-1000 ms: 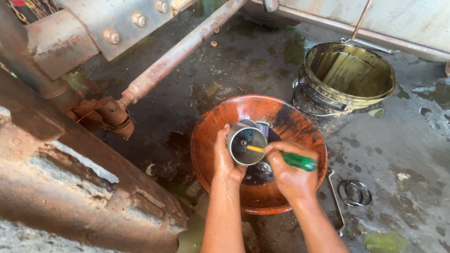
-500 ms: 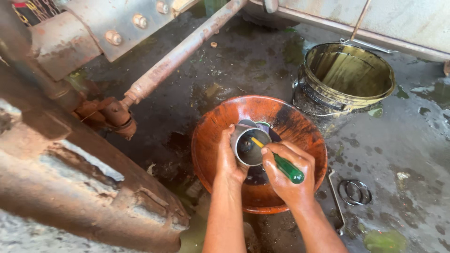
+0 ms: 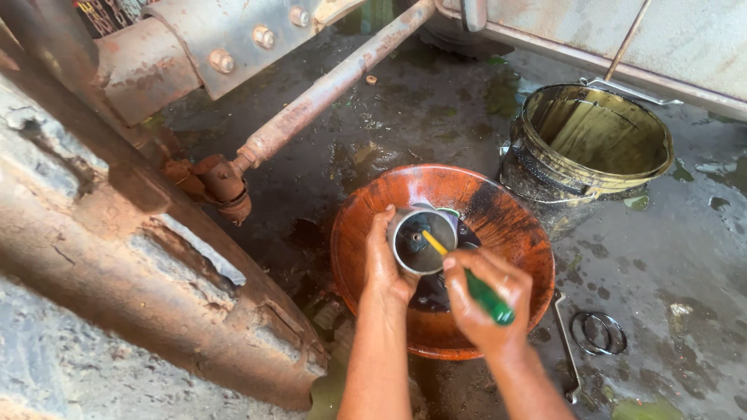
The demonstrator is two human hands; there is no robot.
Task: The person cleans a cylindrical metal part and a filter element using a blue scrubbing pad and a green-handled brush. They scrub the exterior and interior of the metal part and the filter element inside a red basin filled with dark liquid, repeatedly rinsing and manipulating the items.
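My left hand [image 3: 383,266] grips a grey metal cup-shaped part [image 3: 421,240] from its left side, holding it over an orange-brown basin [image 3: 513,225] with dark oily liquid at the bottom. My right hand [image 3: 486,299] holds a brush with a green handle [image 3: 489,297] and a yellow neck; its head reaches into the open mouth of the metal part. Both forearms come up from the bottom edge of the view.
A dirty bucket [image 3: 595,140] with greenish liquid stands behind the basin on the right. A rusty rod [image 3: 327,89] and joint run from a vehicle's underside at left. A wrench [image 3: 566,350] and metal rings [image 3: 597,333] lie on the wet, oily floor at right.
The brush handle has swung from nearly level to slanting down toward me, with its head staying inside the metal part. My left hand keeps the part in about the same place.
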